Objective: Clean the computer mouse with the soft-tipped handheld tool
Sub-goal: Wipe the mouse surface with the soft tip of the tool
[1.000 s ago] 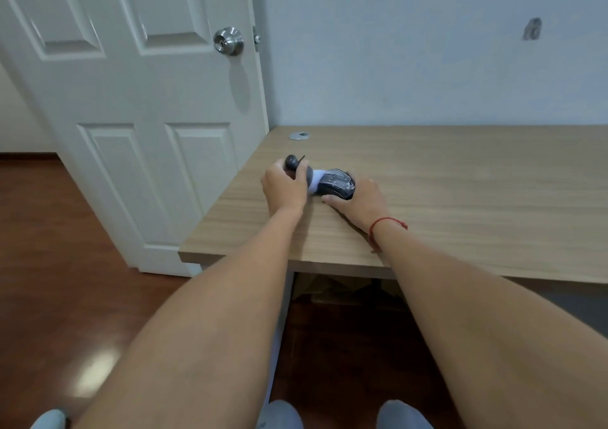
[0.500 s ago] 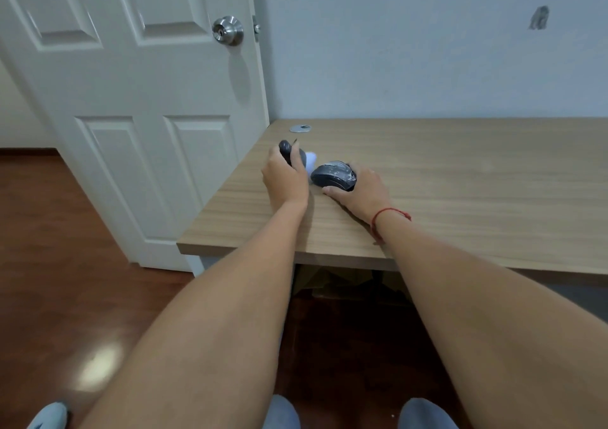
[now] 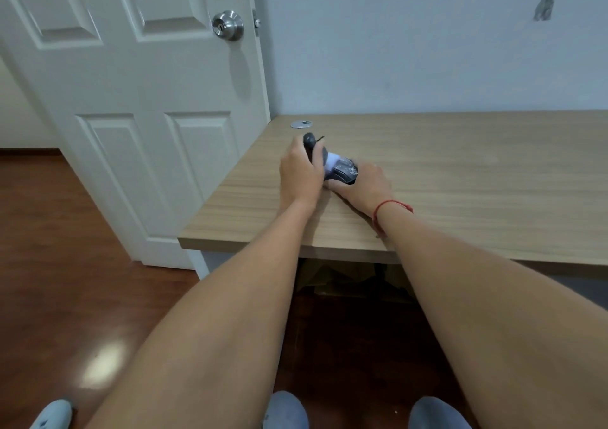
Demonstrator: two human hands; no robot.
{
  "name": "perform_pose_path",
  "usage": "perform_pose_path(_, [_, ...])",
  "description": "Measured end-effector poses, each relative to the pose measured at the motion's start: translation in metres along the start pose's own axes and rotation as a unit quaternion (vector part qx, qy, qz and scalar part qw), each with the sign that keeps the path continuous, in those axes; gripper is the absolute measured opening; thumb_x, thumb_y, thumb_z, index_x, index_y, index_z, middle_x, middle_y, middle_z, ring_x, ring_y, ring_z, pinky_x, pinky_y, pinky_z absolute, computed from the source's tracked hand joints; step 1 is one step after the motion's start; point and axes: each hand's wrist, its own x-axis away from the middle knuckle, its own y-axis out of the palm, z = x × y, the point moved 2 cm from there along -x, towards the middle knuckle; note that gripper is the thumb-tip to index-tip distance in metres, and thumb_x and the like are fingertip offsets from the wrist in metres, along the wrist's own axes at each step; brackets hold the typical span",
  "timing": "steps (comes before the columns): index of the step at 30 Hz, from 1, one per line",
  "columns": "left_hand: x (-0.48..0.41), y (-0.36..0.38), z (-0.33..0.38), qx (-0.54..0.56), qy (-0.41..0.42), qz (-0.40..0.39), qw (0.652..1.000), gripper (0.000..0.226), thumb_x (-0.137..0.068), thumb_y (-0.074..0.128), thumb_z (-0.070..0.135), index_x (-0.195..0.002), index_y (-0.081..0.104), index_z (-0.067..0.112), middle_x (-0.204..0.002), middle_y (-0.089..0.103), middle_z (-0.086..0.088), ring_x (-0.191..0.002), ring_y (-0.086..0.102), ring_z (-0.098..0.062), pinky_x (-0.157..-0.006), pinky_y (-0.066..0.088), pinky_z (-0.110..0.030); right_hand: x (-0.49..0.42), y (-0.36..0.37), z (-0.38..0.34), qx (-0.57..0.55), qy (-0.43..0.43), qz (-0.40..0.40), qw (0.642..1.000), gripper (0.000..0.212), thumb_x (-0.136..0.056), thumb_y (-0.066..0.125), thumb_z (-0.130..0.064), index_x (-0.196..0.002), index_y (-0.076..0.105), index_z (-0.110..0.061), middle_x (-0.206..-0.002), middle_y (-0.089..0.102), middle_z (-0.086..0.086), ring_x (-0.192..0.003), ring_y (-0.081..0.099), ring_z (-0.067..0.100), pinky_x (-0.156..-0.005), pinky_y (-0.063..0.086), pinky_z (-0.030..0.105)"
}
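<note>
A dark grey computer mouse (image 3: 346,172) lies on the wooden desk (image 3: 460,178) near its left end. My right hand (image 3: 368,185) grips the mouse from the right and near side, partly hiding it. My left hand (image 3: 301,173) is closed around a dark-handled cleaning tool (image 3: 312,144), whose handle sticks up past my fingers. The tool's soft white tip (image 3: 330,162) presses against the left side of the mouse.
A white door (image 3: 131,99) with a metal knob (image 3: 228,25) stands just left of the desk. A round metal cable grommet (image 3: 301,124) sits in the desk's far left corner. A pale wall runs behind the desk, with wooden floor below.
The soft white tip has come back against the mouse's left side after drawing away half a second ago. My right hand has kept hold of the mouse throughout.
</note>
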Motion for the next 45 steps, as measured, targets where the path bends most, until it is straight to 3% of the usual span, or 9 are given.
perform_pose_path(3, [-0.004, -0.003, -0.01, -0.066, -0.067, 0.011, 0.995, 0.026, -0.097, 0.051, 0.024, -0.1, 0.058, -0.001, -0.102, 0.065, -0.02, -0.098, 0.059, -0.036, -0.077, 0.04, -0.035, 0.0, 0.0, -0.001, -0.001, -0.002, 0.002, 1.0, 0.061, -0.075, 0.07, -0.055, -0.122, 0.059, -0.018, -0.116, 0.068, 0.004, -0.108, 0.062, 0.025, -0.094, 0.051, 0.042])
perform_pose_path(8, [0.001, -0.001, 0.003, 0.016, 0.034, 0.001, 0.999, 0.025, -0.096, 0.054, 0.024, -0.1, 0.059, 0.0, -0.093, 0.067, -0.017, -0.088, 0.06, -0.033, -0.076, 0.042, -0.033, 0.0, 0.001, 0.0, -0.001, 0.009, -0.001, 1.0, 0.058, -0.073, 0.071, -0.057, -0.115, 0.061, -0.019, -0.11, 0.069, 0.004, -0.102, 0.064, 0.026, -0.091, 0.053, 0.044])
perform_pose_path(13, [-0.005, -0.001, -0.011, -0.079, -0.048, -0.015, 0.996, 0.026, -0.098, 0.048, 0.023, -0.104, 0.056, -0.001, -0.106, 0.063, -0.02, -0.102, 0.057, -0.035, -0.073, 0.033, -0.029, 0.004, 0.0, -0.004, -0.001, 0.006, -0.001, 1.0, 0.06, -0.071, 0.065, -0.057, -0.117, 0.061, -0.019, -0.111, 0.069, 0.004, -0.104, 0.063, 0.027, -0.093, 0.052, 0.044])
perform_pose_path(19, [-0.001, 0.0, -0.001, -0.012, 0.014, -0.013, 1.0, 0.025, -0.097, 0.051, 0.022, -0.101, 0.057, -0.001, -0.097, 0.065, -0.019, -0.091, 0.059, -0.034, -0.068, 0.03, -0.024, 0.004, 0.0, -0.003, -0.005, 0.006, -0.005, 1.0, 0.052, -0.074, 0.066, -0.051, -0.115, 0.06, -0.019, -0.111, 0.068, 0.005, -0.105, 0.062, 0.028, -0.093, 0.05, 0.042])
perform_pose_path(22, [-0.003, -0.004, -0.008, -0.023, -0.053, 0.012, 0.998, 0.027, -0.098, 0.049, 0.024, -0.103, 0.056, -0.002, -0.103, 0.065, -0.02, -0.099, 0.058, -0.036, -0.076, 0.038, -0.033, 0.005, -0.001, -0.002, 0.007, -0.005, -0.001, 1.0, 0.059, -0.076, 0.066, -0.056, -0.121, 0.059, -0.02, -0.115, 0.068, 0.003, -0.109, 0.061, 0.026, -0.099, 0.047, 0.043])
perform_pose_path(26, [0.001, -0.004, 0.003, 0.047, 0.021, 0.007, 0.999, 0.023, -0.096, 0.053, 0.024, -0.1, 0.059, 0.002, -0.091, 0.067, -0.015, -0.085, 0.062, -0.032, -0.076, 0.048, -0.036, 0.004, -0.002, -0.002, 0.015, -0.017, -0.023, 0.999, 0.046, -0.077, 0.065, -0.052, -0.11, 0.063, -0.021, -0.107, 0.071, 0.003, -0.104, 0.063, 0.027, -0.099, 0.045, 0.042])
perform_pose_path(31, [0.002, 0.0, -0.006, -0.065, -0.016, -0.032, 0.997, 0.023, -0.098, 0.049, 0.02, -0.103, 0.054, -0.002, -0.104, 0.062, -0.02, -0.099, 0.057, -0.034, -0.074, 0.034, -0.029, 0.001, 0.001, -0.001, 0.049, -0.016, 0.004, 0.999, 0.052, -0.076, 0.062, -0.064, -0.112, 0.064, -0.025, -0.106, 0.071, 0.002, -0.105, 0.063, 0.026, -0.1, 0.042, 0.044])
perform_pose_path(39, [0.0, -0.001, -0.004, 0.016, 0.014, -0.012, 1.0, 0.025, -0.093, 0.057, 0.026, -0.08, 0.053, 0.005, -0.074, 0.059, -0.012, -0.072, 0.053, -0.029, -0.068, 0.042, -0.037, -0.005, 0.003, 0.002, 0.059, 0.009, 0.025, 0.998, 0.055, -0.073, 0.063, -0.067, -0.104, 0.065, -0.023, -0.102, 0.071, 0.002, -0.104, 0.063, 0.026, -0.102, 0.036, 0.043])
perform_pose_path(45, [-0.004, -0.006, -0.006, 0.099, -0.048, 0.041, 0.993, 0.024, -0.088, 0.064, 0.028, -0.095, 0.061, 0.006, -0.074, 0.067, -0.004, -0.078, 0.067, -0.027, -0.075, 0.054, -0.038, -0.001, 0.0, 0.0, 0.063, 0.014, 0.028, 0.998, 0.056, -0.076, 0.063, -0.064, -0.11, 0.064, -0.019, -0.108, 0.07, 0.005, -0.11, 0.061, 0.028, -0.111, 0.029, 0.045])
